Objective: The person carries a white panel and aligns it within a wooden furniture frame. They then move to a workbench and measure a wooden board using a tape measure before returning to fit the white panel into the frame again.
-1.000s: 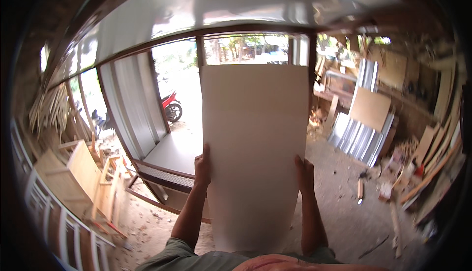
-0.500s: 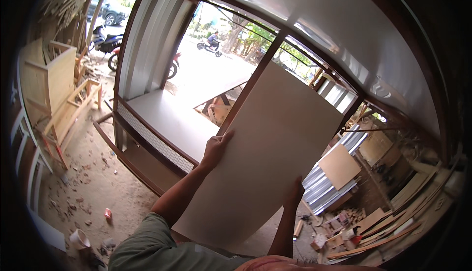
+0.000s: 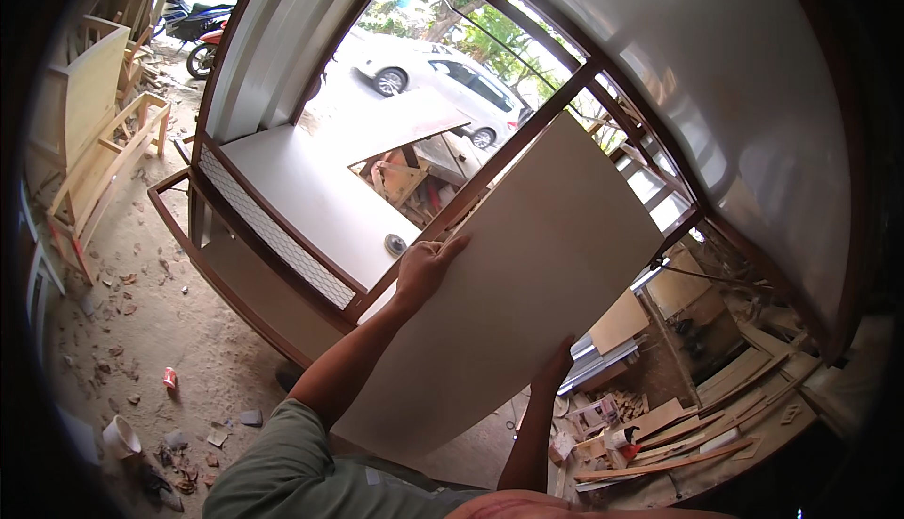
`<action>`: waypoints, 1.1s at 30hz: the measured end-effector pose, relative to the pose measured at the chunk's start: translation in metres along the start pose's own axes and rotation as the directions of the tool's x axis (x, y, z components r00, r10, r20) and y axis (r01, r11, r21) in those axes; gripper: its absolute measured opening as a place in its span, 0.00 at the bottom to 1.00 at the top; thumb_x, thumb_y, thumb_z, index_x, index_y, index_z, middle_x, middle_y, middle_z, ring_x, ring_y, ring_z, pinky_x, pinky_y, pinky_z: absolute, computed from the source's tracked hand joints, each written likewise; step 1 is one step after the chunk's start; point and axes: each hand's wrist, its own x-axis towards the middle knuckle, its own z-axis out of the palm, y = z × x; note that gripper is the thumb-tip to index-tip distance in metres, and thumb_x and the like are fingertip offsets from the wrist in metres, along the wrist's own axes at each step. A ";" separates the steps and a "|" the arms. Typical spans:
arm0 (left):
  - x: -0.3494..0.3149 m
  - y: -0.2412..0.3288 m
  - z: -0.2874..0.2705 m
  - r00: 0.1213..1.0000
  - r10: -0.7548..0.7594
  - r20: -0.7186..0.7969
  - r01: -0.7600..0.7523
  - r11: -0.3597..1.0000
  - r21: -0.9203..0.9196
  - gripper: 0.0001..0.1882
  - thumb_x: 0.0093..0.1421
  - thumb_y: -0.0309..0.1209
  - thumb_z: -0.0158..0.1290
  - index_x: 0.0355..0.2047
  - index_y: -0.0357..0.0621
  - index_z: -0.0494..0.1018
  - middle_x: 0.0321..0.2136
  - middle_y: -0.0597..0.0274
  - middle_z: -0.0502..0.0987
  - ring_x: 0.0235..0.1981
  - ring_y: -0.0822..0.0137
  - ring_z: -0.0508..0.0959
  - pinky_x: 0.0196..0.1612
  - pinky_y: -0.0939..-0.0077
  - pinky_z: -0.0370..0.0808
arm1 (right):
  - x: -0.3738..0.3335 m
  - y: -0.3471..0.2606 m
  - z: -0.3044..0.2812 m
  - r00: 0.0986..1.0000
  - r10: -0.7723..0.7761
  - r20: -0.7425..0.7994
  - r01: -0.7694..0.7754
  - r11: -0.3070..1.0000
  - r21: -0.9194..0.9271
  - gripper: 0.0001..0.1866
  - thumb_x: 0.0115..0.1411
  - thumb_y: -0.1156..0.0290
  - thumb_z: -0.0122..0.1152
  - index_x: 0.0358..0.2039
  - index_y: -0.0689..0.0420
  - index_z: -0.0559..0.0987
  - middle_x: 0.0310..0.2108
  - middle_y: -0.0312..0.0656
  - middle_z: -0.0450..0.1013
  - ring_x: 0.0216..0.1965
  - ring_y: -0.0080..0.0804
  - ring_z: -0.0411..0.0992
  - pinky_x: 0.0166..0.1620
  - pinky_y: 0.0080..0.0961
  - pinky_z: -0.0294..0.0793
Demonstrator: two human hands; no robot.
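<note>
A large pale rectangular panel [image 3: 527, 283] is tilted up in front of me, held by its two long edges. My left hand [image 3: 426, 269] grips its left edge, with the thumb lying on the near face and the other fingers curled at the edge. Lower on the opposite edge, my right hand [image 3: 556, 368] is closed on the panel, its fingers mostly hidden. The panel's upper end is against or close to the brown post [image 3: 527, 147] of a metal-framed stall; whether they touch I cannot tell. Left of the panel stretches the stall's white counter [image 3: 301, 199].
Wire mesh [image 3: 273, 222] runs along the counter's front, above a brown-framed shelf [image 3: 264, 283]. A round dark object [image 3: 395, 244] lies on the counter. Wooden frames [image 3: 113, 180] stand at left; timber strips [image 3: 697, 444] lie at lower right. Overhead curves a shiny sheet [image 3: 734, 95].
The view has shifted, and the panel's top sits a little farther right relative to the post. A white car now shows outside where a motorbike rider was. Both hands keep their hold.
</note>
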 end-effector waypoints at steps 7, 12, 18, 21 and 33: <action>0.013 -0.008 0.000 1.000 0.027 -0.015 -0.026 0.999 0.046 0.30 0.62 0.58 0.55 0.29 0.39 0.84 0.19 0.61 0.82 0.19 0.71 0.80 0.30 0.74 0.75 | 0.003 -0.002 0.006 1.000 -0.021 -0.016 0.020 0.995 -0.102 0.38 0.71 0.39 0.43 0.56 0.66 0.74 0.48 0.44 0.76 0.48 0.34 0.74 0.50 0.31 0.74; 0.024 -0.020 0.001 0.998 0.065 -0.008 -0.064 0.995 0.071 0.31 0.63 0.58 0.55 0.29 0.38 0.84 0.18 0.60 0.81 0.19 0.71 0.80 0.29 0.74 0.75 | 0.013 0.017 0.005 0.998 -0.056 -0.035 0.054 0.997 -0.051 0.38 0.71 0.38 0.42 0.55 0.66 0.75 0.48 0.44 0.76 0.48 0.34 0.74 0.50 0.31 0.74; 0.033 -0.028 0.004 0.995 0.095 -0.004 -0.094 0.993 0.065 0.32 0.63 0.59 0.54 0.30 0.37 0.84 0.19 0.60 0.81 0.20 0.70 0.80 0.29 0.73 0.75 | 0.019 0.026 0.010 0.992 -0.098 -0.080 0.096 0.995 -0.027 0.36 0.71 0.41 0.44 0.51 0.67 0.76 0.44 0.45 0.77 0.43 0.33 0.75 0.45 0.32 0.76; 0.033 -0.028 0.003 0.995 0.098 -0.015 -0.097 0.994 0.046 0.32 0.64 0.58 0.53 0.30 0.36 0.83 0.19 0.59 0.81 0.21 0.70 0.81 0.30 0.73 0.75 | 0.016 0.023 0.018 0.987 -0.098 -0.130 0.095 0.995 -0.025 0.35 0.72 0.42 0.45 0.49 0.68 0.78 0.41 0.45 0.77 0.40 0.31 0.74 0.42 0.32 0.76; 0.032 -0.032 0.015 0.996 0.056 -0.064 -0.048 0.992 0.120 0.30 0.65 0.54 0.56 0.22 0.35 0.78 0.14 0.69 0.72 0.17 0.78 0.68 0.23 0.77 0.66 | 0.029 0.054 -0.017 0.947 -0.323 0.008 0.302 0.879 -0.368 0.29 0.74 0.49 0.41 0.47 0.66 0.78 0.37 0.39 0.77 0.37 0.26 0.74 0.41 0.27 0.75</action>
